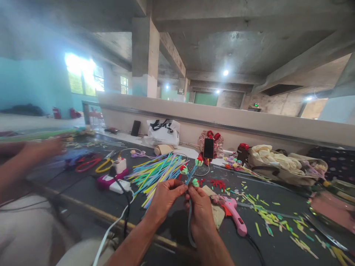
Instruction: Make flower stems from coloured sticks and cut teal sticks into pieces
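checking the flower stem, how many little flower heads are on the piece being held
3: one flower head at the top, one to the left, one lowest, just above the right hand. The left hand may hide more.

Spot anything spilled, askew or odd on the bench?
Yes: short cut straw bits lie scattered across the dark table right of the pink glue gun. Both hands pinch a blue stem with small flowers; nothing looks damaged.
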Available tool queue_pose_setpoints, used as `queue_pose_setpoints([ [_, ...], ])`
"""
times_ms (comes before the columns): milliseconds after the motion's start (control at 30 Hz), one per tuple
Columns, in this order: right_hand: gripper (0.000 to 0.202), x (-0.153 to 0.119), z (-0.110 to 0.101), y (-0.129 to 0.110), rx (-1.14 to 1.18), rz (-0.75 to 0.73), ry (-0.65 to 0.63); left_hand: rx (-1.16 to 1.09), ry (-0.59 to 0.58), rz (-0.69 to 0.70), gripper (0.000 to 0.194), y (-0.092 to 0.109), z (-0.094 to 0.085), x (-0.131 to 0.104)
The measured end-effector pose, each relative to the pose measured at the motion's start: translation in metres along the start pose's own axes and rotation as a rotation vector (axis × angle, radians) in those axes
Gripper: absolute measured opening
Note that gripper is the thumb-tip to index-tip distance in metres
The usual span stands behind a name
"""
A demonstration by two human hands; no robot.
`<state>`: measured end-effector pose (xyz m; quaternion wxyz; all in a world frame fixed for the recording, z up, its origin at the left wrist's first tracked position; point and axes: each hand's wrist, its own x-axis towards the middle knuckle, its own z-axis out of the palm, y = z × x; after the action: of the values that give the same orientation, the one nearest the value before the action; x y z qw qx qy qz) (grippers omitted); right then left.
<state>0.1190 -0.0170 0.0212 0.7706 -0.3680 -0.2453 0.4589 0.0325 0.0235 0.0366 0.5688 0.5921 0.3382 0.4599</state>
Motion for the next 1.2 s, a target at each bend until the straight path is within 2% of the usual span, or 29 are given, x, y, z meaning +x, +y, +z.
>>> queue_pose_setpoints([
  [100,0.03,0.001,-0.002,0.0,0.03,0.049,0.006,0.022,0.015,-0.012,0.023,0.001,0.001,-0.001],
  [267,0.031,0.001,-0.005,0.001,0.05,0.046,0.006,0.083,0.065,0.026,0.024,0.0,0.002,0.0],
  [433,0.034,0.001,-0.004,0.003,0.085,0.046,0.038,0.084,0.1,0.079,0.017,-0.001,0.006,-0.002],
  [667,0.035,0.0,-0.005,-0.001,0.075,0.145,-0.058,-0.067,0.099,0.043,0.019,-0.001,0.008,-0.003],
  [967,0.035,-0.002,-0.005,-0.001,0.002,0.086,-0.039,-0.285,0.016,-0.058,0.02,-0.003,0.007,-0.002],
  [1067,0.028,-0.006,-0.007,-0.002,-0.06,0.086,-0.092,-0.236,0.036,-0.057,0.021,-0.004,0.003,0.001],
  [1200,0.022,-0.008,-0.015,-0.009,-0.312,0.092,-0.143,-0.141,0.04,-0.066,0.024,-0.005,-0.003,0.004],
])
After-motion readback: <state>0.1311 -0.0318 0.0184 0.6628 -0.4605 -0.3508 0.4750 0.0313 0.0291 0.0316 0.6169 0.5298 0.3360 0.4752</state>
